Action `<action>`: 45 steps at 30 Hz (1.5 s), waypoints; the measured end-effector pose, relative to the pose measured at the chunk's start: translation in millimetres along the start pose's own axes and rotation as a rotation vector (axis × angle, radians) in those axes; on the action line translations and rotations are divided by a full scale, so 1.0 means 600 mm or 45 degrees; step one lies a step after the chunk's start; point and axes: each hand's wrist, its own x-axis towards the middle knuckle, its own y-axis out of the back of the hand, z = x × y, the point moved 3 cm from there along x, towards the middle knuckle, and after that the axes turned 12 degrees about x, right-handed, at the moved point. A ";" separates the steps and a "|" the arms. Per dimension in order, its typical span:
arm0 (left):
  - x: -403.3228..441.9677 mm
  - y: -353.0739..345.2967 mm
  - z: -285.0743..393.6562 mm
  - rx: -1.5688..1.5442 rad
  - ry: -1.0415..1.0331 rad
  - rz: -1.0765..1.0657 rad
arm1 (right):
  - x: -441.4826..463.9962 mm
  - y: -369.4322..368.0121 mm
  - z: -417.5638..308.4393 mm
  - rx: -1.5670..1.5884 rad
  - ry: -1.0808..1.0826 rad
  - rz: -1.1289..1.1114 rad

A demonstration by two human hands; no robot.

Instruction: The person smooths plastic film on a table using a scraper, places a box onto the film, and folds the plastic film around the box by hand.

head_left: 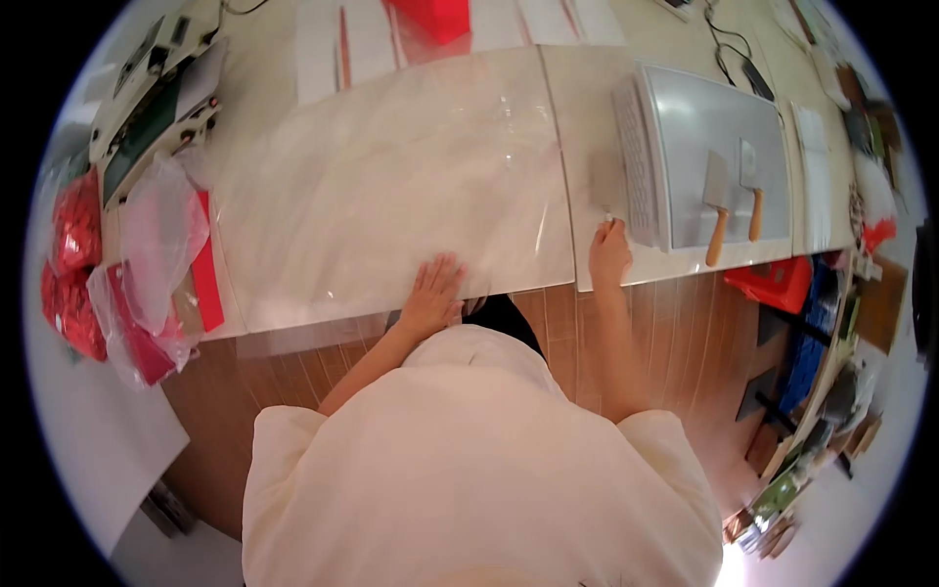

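Note:
My left hand lies flat near the front edge of the table, fingers stretched out on a clear plastic sheet that covers the tabletop. To the right, my right hand is closed around the handle of a scraper. Its greyish blade points away from me over the table and is blurred. Just right of that hand stands a silver metal box. On top of the box rest two more scrapers with wooden handles, one wider and one narrower.
Red packets in plastic bags and a machine sit at the left. Red and white sheets lie at the back. A dark cable runs behind the box. Below right are a red bin and a loaded shelf.

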 end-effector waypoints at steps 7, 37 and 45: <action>-0.005 -0.019 0.022 -0.028 -0.062 -0.012 | -0.017 0.039 -0.110 -0.078 0.450 0.239; -0.572 -0.083 -0.495 -1.430 2.340 0.903 | -0.058 -0.229 -0.066 0.298 0.498 -0.040; -0.526 -0.011 -0.456 -2.480 1.853 1.067 | -0.054 -0.150 -0.114 1.518 -0.464 0.068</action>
